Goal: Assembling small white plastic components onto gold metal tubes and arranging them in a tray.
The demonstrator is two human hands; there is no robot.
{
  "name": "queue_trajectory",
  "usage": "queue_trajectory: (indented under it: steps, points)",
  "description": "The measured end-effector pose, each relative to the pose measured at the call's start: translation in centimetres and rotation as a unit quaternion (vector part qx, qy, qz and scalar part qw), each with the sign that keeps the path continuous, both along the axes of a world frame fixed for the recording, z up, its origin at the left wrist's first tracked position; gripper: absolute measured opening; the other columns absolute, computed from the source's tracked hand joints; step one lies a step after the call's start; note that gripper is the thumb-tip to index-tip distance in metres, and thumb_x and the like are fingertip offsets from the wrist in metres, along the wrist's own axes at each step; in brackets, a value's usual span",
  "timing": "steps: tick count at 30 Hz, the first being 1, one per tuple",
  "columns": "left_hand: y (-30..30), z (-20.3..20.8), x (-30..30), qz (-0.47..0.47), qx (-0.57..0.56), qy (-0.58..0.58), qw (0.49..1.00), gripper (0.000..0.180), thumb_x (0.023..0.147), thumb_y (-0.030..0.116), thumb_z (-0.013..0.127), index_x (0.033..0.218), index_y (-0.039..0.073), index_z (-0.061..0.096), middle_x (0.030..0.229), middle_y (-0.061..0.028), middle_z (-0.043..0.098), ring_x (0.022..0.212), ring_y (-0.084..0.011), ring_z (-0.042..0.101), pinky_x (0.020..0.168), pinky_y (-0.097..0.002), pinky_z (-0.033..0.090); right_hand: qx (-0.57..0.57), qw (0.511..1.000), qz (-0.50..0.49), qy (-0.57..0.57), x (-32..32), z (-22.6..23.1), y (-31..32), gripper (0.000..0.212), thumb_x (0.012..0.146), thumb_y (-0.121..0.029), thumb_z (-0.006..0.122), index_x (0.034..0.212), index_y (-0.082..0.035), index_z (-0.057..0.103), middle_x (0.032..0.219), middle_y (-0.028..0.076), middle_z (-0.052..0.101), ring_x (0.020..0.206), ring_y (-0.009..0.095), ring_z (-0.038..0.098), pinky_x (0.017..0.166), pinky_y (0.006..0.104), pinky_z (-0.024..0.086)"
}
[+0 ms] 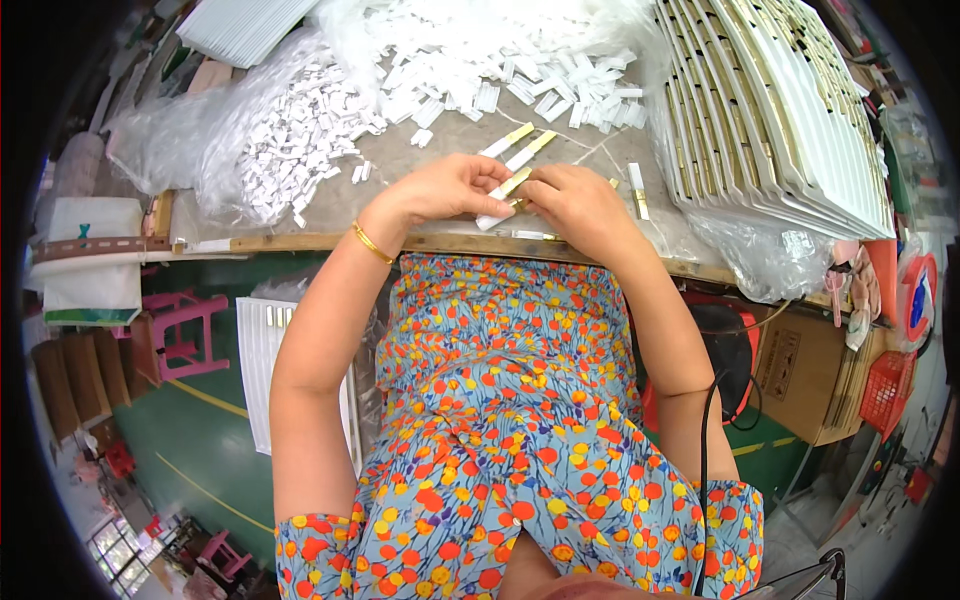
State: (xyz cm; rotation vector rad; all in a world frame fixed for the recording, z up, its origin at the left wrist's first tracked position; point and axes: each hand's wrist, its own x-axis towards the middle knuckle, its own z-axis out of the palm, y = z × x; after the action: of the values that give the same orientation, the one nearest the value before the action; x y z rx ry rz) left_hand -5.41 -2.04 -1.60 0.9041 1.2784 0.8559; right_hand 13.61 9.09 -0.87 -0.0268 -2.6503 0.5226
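A slim white and gold strip-shaped piece [516, 182] is gripped between the thumb and fingers of my left hand [445, 187], just above the near edge of the table. My right hand [585, 213] is closed in a pinch against the right side of this piece; whatever its fingertips hold is too small and covered to make out. Just beyond lie two similar pieces, one white with a gold end [530, 150] and another [508, 139] beside it. To the right of my right hand lies a separate white and gold piece [638, 190].
Small white parts [300, 140] are heaped at the left, and longer clear-white parts [450, 75] at the back, on plastic sheeting. White trays with rows of gold pieces [770, 110] are stacked at the right. The table's wooden edge [300, 242] runs under my wrists.
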Motion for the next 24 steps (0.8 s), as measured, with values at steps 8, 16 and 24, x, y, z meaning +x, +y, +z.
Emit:
queue_trajectory:
  steps: [8, 16, 24]
  points:
    - [-8.6, 2.3, -1.6, 0.141, 0.061, -0.003, 0.988, 0.042, 0.074, 0.004, 0.071, 0.112, -0.005, 0.055, 0.095, -0.0061, 0.064, 0.085, -0.0109, 0.058, 0.076, -0.0236, 0.046, -0.111, 0.992, -0.057, 0.008, -1.0, 2.3, -2.5, 0.031, 0.073, -0.007, 0.068, 0.103, -0.009, 0.061, 0.106, 0.011, 0.058, 0.083, 0.030, 0.060, 0.070, 0.0361, 0.050]
    - [-36.2, -2.6, -3.5, 0.491, -0.195, 0.202, 0.824, 0.041, 0.070, 0.003, 0.073, 0.107, -0.003, 0.059, 0.093, -0.0055, 0.065, 0.086, -0.0117, 0.059, 0.075, -0.0259, 0.047, -0.184, 0.981, -0.066, 0.013, -0.3, -1.5, -2.0, 0.024, 0.079, 0.002, 0.062, 0.103, -0.002, 0.061, 0.103, 0.009, 0.057, 0.073, 0.013, 0.056, 0.065, 0.0248, 0.047]
    - [-43.6, -14.4, 1.0, 0.520, -0.304, 0.213, 0.769, 0.032, 0.065, 0.006, 0.076, 0.095, 0.001, 0.067, 0.081, -0.0048, 0.065, 0.069, -0.0113, 0.057, 0.066, -0.0243, 0.046, -0.187, 0.980, -0.067, -0.003, -1.0, -1.8, -2.6, 0.022, 0.080, 0.001, 0.061, 0.102, -0.002, 0.061, 0.103, 0.008, 0.057, 0.073, 0.013, 0.054, 0.065, 0.0245, 0.047]
